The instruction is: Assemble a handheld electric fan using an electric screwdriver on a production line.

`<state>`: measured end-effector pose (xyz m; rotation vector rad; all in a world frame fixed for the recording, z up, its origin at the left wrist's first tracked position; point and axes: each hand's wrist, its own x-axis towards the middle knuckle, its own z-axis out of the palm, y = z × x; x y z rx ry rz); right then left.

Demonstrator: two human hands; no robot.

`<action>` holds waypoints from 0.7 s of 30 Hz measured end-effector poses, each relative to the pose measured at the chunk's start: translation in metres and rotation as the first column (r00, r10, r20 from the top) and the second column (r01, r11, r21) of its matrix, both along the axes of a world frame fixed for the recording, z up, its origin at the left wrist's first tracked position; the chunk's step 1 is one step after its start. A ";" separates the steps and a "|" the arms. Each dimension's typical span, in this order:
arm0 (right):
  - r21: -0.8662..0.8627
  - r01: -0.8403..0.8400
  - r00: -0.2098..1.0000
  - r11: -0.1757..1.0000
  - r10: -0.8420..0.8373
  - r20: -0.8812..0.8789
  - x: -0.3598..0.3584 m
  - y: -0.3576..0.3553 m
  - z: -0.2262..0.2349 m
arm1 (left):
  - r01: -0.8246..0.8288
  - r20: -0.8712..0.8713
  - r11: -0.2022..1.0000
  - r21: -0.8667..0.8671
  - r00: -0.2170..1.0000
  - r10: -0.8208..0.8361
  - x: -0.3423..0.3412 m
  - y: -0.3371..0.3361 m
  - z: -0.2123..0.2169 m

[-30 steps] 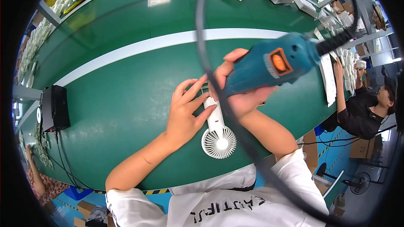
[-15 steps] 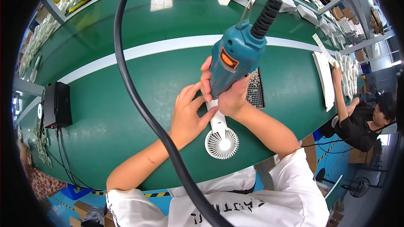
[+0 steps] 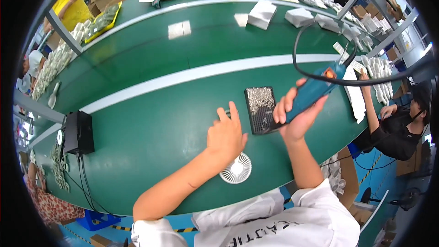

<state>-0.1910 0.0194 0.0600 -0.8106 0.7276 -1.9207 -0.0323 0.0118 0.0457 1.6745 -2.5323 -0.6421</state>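
R hand (image 3: 297,119) gripped blue electric screwdriver (image 3: 313,89) tight, tip at screw tray (image 3: 260,110); L hand (image 3: 225,136) lay flat, fingers spread, steadying white fan (image 3: 236,169) just below.

The counter (image 3: 151,123) was dark green with a white stripe, the electric screwdriver (image 3: 313,90) was teal with an orange patch and a black cord, the small round fan (image 3: 236,170) was white, and the screw tray (image 3: 259,110) was black, speckled with silver.

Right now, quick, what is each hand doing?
Left hand: open, fingers spread, resting on the small white fan on the green table.
Right hand: closed around the blue electric screwdriver.
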 end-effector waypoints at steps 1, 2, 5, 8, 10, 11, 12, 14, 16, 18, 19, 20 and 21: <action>0.020 0.028 0.999 0.999 -0.029 0.038 -0.007 0.004 -0.007 | 0.004 0.029 0.999 0.052 1.000 -0.005 -0.004 -0.004 -0.006; 0.041 0.054 0.995 0.998 -0.058 0.078 -0.014 0.008 -0.011 | 0.005 0.061 0.995 0.102 0.998 -0.012 -0.006 -0.008 -0.010; 0.030 0.047 0.987 0.998 -0.052 0.153 -0.022 0.017 -0.016 | -0.043 -0.210 0.999 0.007 0.977 0.043 0.024 -0.024 -0.007; 0.037 0.031 0.979 0.999 -0.038 0.201 -0.023 0.019 -0.013 | -0.097 -0.496 0.994 -0.050 0.866 0.059 0.055 -0.052 0.001; 0.073 0.000 0.983 0.997 -0.013 0.182 -0.020 0.017 -0.012 | -0.072 -0.514 0.997 0.015 0.855 0.069 0.063 -0.069 0.002; 0.069 -0.013 0.979 0.998 -0.001 0.203 -0.021 0.017 -0.014 | -0.051 -0.633 0.987 0.154 0.762 0.138 0.063 -0.076 0.004; 0.077 -0.007 0.977 0.997 -0.009 0.214 -0.021 0.019 -0.014 | -0.025 -0.724 0.959 0.283 0.651 0.230 0.067 -0.079 0.006; 0.069 -0.010 0.971 0.998 -0.007 0.241 -0.022 0.015 -0.013 | -0.080 -0.773 0.961 0.265 0.578 0.261 0.067 -0.086 0.004; 0.084 0.000 0.979 0.996 -0.017 0.204 -0.021 0.017 -0.013 | -0.169 -0.799 0.967 0.192 0.545 0.254 0.071 -0.090 -0.004; 0.090 0.002 0.978 0.996 -0.020 0.208 -0.020 0.016 -0.011 | -0.196 -0.809 0.958 0.209 0.515 0.282 0.069 -0.088 -0.006; 0.108 0.013 0.975 0.994 -0.036 0.220 -0.021 0.017 -0.009 | -0.207 -0.826 0.951 0.231 0.474 0.304 0.064 -0.088 -0.005; 0.126 0.029 0.972 0.992 -0.057 0.228 -0.023 0.017 -0.009 | -0.197 -0.825 0.952 0.234 0.477 0.302 0.060 -0.089 -0.004; 0.124 0.050 0.972 0.991 -0.077 0.222 -0.026 0.016 -0.009 | -0.182 -0.867 0.946 0.269 0.383 0.320 0.054 -0.096 -0.004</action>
